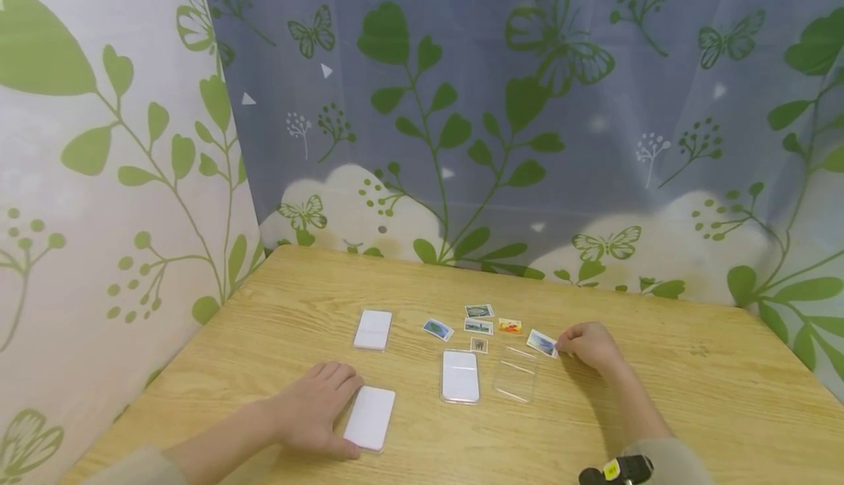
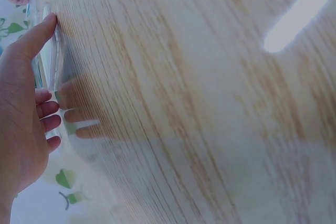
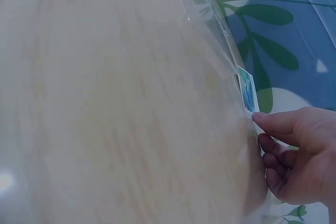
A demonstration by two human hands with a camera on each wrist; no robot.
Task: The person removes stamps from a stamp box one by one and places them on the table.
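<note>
My right hand [image 1: 593, 346] pinches the corner of a postage stamp [image 1: 542, 343] with a blue picture. In the right wrist view the thumb and finger meet at the edge of this stamp [image 3: 247, 90], low over the table. My left hand [image 1: 316, 408] rests at the left side of a white card in a clear case [image 1: 371, 419], thumb at its near corner and fingers by its far corner. From the left wrist, the thumb touches the clear case [image 2: 58, 59]. Several other small stamps [image 1: 478, 326] lie loose on the table, to the left of the right hand.
A second white card in a clear case [image 1: 459, 377] lies mid-table, with an unfilled clear plastic cover [image 1: 516, 375] to its right. Another white card case [image 1: 373, 330] lies farther back on the left. A leaf-patterned curtain [image 1: 409, 141] borders the wooden table [image 1: 692, 397].
</note>
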